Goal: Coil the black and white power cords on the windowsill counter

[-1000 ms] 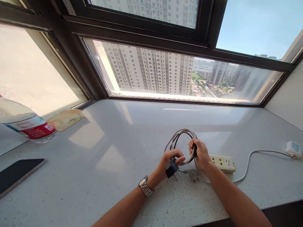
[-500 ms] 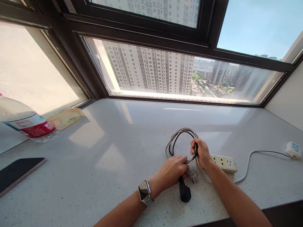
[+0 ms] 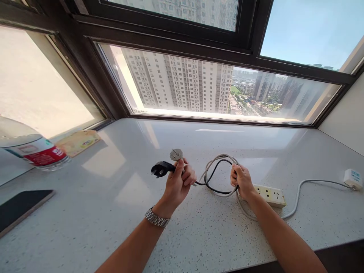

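Observation:
My left hand (image 3: 178,182) is raised above the white speckled counter (image 3: 119,212) and grips a black plug (image 3: 159,168) and a grey plug (image 3: 176,154) by their cable ends. From it a black cable (image 3: 211,177) and a grey cable (image 3: 216,158) run right to my right hand (image 3: 241,180), which is closed on the coiled loops. Just right of that hand lies a cream power strip (image 3: 269,195) on the counter.
A grey cord (image 3: 301,186) runs from the strip to a small white adapter (image 3: 353,179) at the far right. At the left stand a water bottle (image 3: 31,148) with a red label, a yellow packet (image 3: 78,141) and a dark flat tablet (image 3: 19,209). A large window backs the counter.
My left hand has gathered both plugs from the counter by the coil and pulled them up and to the left, drawing the cables out. My right hand stays on the loops.

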The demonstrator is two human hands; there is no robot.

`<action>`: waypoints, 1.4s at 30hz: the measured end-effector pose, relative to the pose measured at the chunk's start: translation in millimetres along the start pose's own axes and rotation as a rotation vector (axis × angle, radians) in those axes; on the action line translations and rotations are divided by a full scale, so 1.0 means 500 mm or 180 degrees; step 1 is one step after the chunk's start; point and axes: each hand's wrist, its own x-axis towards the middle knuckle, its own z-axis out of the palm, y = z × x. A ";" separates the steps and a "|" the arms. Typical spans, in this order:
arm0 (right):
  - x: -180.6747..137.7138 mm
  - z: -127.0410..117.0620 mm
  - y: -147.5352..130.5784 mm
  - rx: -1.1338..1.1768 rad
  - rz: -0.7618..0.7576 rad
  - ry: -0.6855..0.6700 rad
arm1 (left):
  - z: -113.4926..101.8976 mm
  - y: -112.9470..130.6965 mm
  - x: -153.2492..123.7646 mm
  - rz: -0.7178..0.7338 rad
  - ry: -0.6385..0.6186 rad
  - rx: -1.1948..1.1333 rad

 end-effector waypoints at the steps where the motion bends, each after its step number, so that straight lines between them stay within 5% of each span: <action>1: -0.001 0.001 -0.001 -0.0033 -0.0001 -0.0025 | -0.003 0.011 0.003 -0.0037 0.0079 -0.0132; 7: -0.003 0.002 -0.004 -0.0106 -0.0004 -0.0192 | -0.021 0.038 0.006 -0.0313 -0.0010 -0.0291; 27: -0.023 0.018 -0.002 -0.0439 -0.0385 -0.0418 | 0.020 -0.053 -0.037 -0.1504 -0.1172 0.0560; 37: -0.015 0.015 0.003 -0.0611 -0.0399 -0.0440 | 0.023 -0.027 -0.034 -0.1011 -0.1002 0.0003; 42: -0.014 0.010 0.007 -0.1159 -0.0587 -0.0705 | 0.053 -0.031 -0.025 -0.0883 -0.1281 0.0954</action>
